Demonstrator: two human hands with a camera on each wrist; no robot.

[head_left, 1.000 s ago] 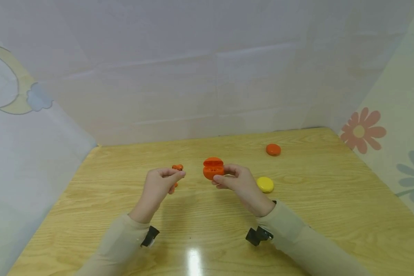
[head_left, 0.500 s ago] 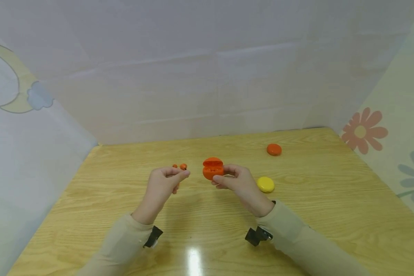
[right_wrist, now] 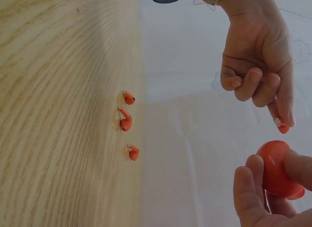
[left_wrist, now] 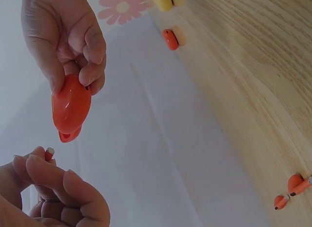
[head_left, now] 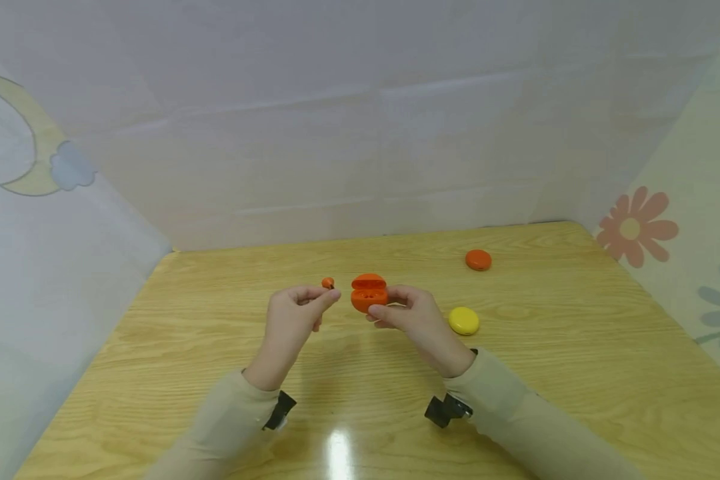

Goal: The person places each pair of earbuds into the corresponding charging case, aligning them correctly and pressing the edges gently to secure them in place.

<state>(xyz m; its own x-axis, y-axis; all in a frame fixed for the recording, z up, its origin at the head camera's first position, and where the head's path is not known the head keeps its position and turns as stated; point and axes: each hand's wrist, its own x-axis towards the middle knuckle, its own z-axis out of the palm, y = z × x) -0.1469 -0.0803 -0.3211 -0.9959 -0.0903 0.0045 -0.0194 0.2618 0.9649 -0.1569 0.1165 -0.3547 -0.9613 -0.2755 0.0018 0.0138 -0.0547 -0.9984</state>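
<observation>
My left hand [head_left: 293,319] pinches an orange earbud [head_left: 327,283] between thumb and index finger, its metal-tipped stem end showing in the left wrist view. Just to the right, my right hand [head_left: 417,323] holds an orange earbud case [head_left: 369,300] with its lid up and its slots facing me. A small gap separates the earbud from the case, both raised over the table. In the right wrist view, the pinched earbud [right_wrist: 283,128] points toward the rounded case [right_wrist: 274,163]. Three more orange earbuds [right_wrist: 126,120] lie on the tabletop, hidden behind my left hand in the head view.
On the wooden table [head_left: 186,347], a yellow round case [head_left: 464,321] lies right of my right hand. Farther back sits a closed orange-red case [head_left: 478,260]. Pale cloth walls with a printed moon [head_left: 30,143] and flower [head_left: 636,227] surround the table on three sides.
My left hand has moved right with the pinched earbud, closer to the case, and now covers the earbuds seen on the table earlier. My right hand has stayed almost still.
</observation>
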